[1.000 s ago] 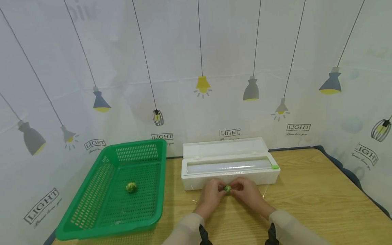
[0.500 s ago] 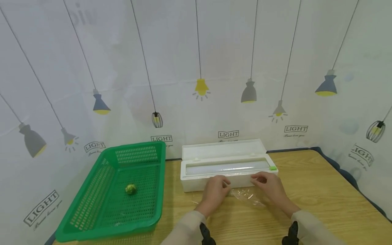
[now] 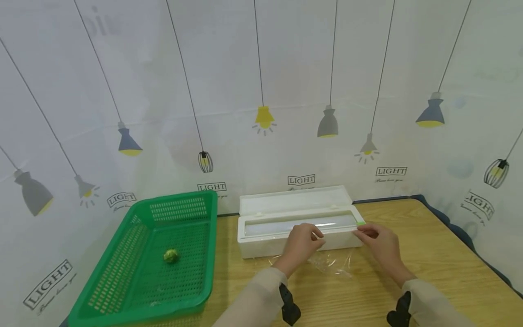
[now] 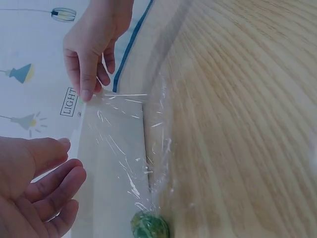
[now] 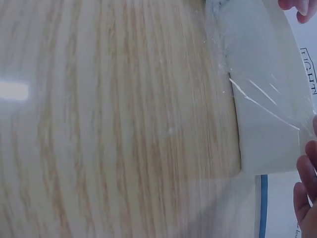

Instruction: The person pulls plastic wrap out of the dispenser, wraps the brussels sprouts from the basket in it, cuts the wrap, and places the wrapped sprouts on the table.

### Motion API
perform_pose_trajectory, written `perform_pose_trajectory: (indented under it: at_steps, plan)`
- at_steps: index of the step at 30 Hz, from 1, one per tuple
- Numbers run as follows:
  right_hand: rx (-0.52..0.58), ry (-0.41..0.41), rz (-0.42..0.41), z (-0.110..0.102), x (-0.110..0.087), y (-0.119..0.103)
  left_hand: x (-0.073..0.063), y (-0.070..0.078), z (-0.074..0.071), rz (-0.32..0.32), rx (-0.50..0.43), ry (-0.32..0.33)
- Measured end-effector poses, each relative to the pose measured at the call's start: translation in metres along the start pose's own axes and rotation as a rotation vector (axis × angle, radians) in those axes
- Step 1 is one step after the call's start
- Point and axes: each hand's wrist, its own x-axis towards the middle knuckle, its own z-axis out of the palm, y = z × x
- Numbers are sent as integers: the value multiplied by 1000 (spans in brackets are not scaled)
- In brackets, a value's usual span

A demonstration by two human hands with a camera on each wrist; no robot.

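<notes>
A white cling film dispenser [image 3: 261, 247] stands with its lid up, showing the film roll inside. From its front hangs clear cling film [image 4: 158, 124], crumpled against the tabletop. A small Brussels sprout [image 4: 149, 227] sits at the film's lower end in the left wrist view; my left hand hides it in the head view. My left hand [image 3: 301, 245] hovers at the dispenser's front with loosely bent fingers and nothing between them. At the dispenser's right end, my right hand [image 3: 382, 245] pinches the green slider [image 3: 360, 223] between thumb and forefinger.
A green plastic basket [image 3: 214, 254] stands at the left with one Brussels sprout [image 3: 170, 255] in it. Behind the wooden table [image 3: 425, 263] hangs a white backdrop [image 3: 367, 68] printed with lamps.
Both hands were together on the sprout at the dispenser's front. My right hand has let go and moved right to the green slider; my left has let go and risen slightly.
</notes>
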Motion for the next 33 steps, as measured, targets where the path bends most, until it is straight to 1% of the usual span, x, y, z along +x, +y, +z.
perform_pose_trajectory:
  at_steps: [5,8,12,17,20,25,30,33]
  plan:
    - [4,-7,57,-1,3,2,12,7,4,8,-17,-36]
    - [3,-4,68,0,4,4,19,12,7,-2,-18,-56]
    - [-3,8,61,1,6,9,27,17,11,-25,-18,-81]
    - [-2,19,41,0,8,15,37,26,16,-25,-15,-105]
    - [27,2,18,-1,9,19,44,31,19,-20,-22,-119]
    - [46,-32,-22,-2,12,25,53,38,25,-12,-2,-131]
    - [50,-62,-14,-4,15,29,59,41,33,-15,0,-134]
    - [67,-93,-2,-5,18,31,62,40,38,-10,17,-112]
